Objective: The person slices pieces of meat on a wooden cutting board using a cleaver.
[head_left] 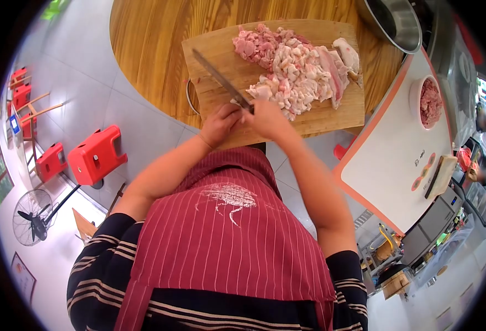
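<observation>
A knife [221, 77] is gripped in my right hand [268, 120], its long blade slanting up and left over the wooden cutting board [212, 52]. My left hand [220, 126] is closed, fingers curled beside the heel of the blade and close to my right hand. A small whitish bit shows at its fingertips, too small to name. Chopped pale, fatty meat [301, 74] is heaped on the board right of the blade. Pinker meat pieces [254, 47] lie behind it, and larger uncut meat slabs [337, 69] sit at the heap's right side.
The board rests on a round wooden table [149, 60]. A metal bowl [400, 27] stands at the back right. On a white table [389, 149] to the right is a white bowl of ground meat [430, 105]. Red stools [97, 154] and a fan [33, 218] are on the left.
</observation>
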`<state>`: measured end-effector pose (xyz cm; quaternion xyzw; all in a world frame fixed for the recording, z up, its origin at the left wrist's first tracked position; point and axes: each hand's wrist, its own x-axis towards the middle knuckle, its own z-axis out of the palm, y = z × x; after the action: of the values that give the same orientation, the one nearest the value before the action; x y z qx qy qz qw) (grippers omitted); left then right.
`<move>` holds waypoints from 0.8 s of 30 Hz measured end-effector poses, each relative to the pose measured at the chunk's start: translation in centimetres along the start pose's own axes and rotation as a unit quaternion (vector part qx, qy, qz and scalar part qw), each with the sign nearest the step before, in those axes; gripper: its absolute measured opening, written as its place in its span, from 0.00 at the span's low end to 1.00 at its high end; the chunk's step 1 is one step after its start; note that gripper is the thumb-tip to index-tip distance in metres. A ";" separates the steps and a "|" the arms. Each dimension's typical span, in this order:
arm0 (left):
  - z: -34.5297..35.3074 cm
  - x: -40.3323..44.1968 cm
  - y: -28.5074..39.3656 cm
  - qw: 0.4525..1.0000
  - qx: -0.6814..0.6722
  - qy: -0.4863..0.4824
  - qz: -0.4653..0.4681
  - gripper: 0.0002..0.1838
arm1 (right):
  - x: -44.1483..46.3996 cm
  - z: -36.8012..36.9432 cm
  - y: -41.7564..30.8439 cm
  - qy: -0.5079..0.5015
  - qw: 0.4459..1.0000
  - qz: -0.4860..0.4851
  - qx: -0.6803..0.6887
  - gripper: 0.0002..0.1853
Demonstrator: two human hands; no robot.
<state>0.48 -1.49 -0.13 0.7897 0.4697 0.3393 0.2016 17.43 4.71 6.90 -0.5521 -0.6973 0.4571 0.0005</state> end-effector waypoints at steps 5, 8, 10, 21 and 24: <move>-0.4 -0.3 0.4 1.000 -0.013 0.011 -0.006 0.12 | -3.0 -2.3 1.7 0.064 0.995 0.042 0.068 0.14; -0.2 -0.7 0.0 1.000 -0.028 0.002 -0.013 0.13 | -6.6 -1.1 1.0 0.082 0.995 0.006 0.057 0.14; -0.5 -0.4 -0.1 1.000 -0.028 -0.007 -0.010 0.13 | -8.8 -1.1 -0.3 0.029 0.998 0.052 0.009 0.14; -0.2 -0.5 -0.1 0.999 -0.016 -0.025 -0.035 0.15 | -11.0 -0.2 -0.6 -0.069 0.984 0.152 -0.055 0.12; -0.1 -0.4 0.0 1.000 0.023 0.001 -0.002 0.15 | -6.0 1.9 -0.5 -0.039 0.994 0.097 -0.025 0.13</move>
<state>0.23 -1.83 -0.20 0.7927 0.4795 0.3287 0.1835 18.46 -1.11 9.11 -0.5990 -0.6510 0.4585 -0.0849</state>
